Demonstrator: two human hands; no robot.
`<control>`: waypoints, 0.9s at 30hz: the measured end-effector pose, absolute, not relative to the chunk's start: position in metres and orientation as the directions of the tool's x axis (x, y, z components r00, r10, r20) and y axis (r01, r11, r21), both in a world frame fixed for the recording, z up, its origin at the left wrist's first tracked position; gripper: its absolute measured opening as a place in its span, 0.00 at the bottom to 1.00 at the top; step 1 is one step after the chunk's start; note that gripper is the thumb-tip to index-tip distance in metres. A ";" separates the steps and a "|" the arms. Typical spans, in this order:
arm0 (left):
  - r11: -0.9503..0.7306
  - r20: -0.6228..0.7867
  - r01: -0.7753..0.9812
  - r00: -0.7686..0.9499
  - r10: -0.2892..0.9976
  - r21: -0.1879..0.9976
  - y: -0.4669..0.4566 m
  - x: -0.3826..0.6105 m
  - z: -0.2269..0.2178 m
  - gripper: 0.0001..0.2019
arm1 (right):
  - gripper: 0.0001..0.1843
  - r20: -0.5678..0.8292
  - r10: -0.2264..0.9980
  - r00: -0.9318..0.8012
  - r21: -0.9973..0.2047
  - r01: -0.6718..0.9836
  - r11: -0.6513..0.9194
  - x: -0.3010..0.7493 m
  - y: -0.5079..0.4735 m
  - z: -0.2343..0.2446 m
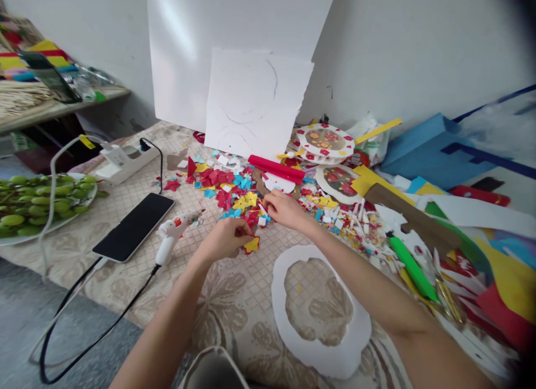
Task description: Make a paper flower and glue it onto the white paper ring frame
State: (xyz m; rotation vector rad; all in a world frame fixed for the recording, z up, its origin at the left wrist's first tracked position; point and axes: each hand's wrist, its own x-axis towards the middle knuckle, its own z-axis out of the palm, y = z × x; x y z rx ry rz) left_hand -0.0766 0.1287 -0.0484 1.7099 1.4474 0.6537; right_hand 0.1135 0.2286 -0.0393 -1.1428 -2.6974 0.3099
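Observation:
My left hand (226, 238) is closed in a pinch on a small yellow paper flower with a red backing (252, 244), just above the patterned cloth. My right hand (285, 207) is closed too, fingertips pinching among a heap of red, blue and yellow paper flowers (226, 191); what it grips is too small to name. The two hands are a short distance apart at the near edge of the heap.
A white glue gun (171, 233) and a phone (134, 226) lie left, by a power strip (121, 157) and a plate of green grapes (37, 202). A white paper ring (318, 355) lies near. Decorated paper plates (324, 140), a red roll (276, 168), a green pen (412, 269) and coloured sheets crowd the right.

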 end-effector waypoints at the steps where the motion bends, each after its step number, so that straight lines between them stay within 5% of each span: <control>1: -0.044 -0.106 0.552 0.236 0.966 0.833 0.128 -0.077 -0.049 0.06 | 0.10 0.103 0.719 -0.688 -0.264 0.678 0.686 0.113 0.229 -0.040; 9: -0.038 -0.070 0.443 0.225 0.972 0.896 0.131 -0.079 -0.056 0.08 | 0.08 0.060 0.698 -0.713 -0.142 0.686 0.713 0.098 0.225 -0.047; 21: 0.029 -0.172 0.375 0.355 0.919 0.927 0.128 -0.067 -0.051 0.06 | 0.09 0.224 0.802 -0.554 -0.631 0.545 0.552 0.116 0.234 -0.043; 27: 0.051 -0.198 0.397 0.341 0.919 0.916 0.128 -0.069 -0.050 0.06 | 0.10 0.247 0.795 -0.554 -0.593 0.562 0.577 0.124 0.223 -0.043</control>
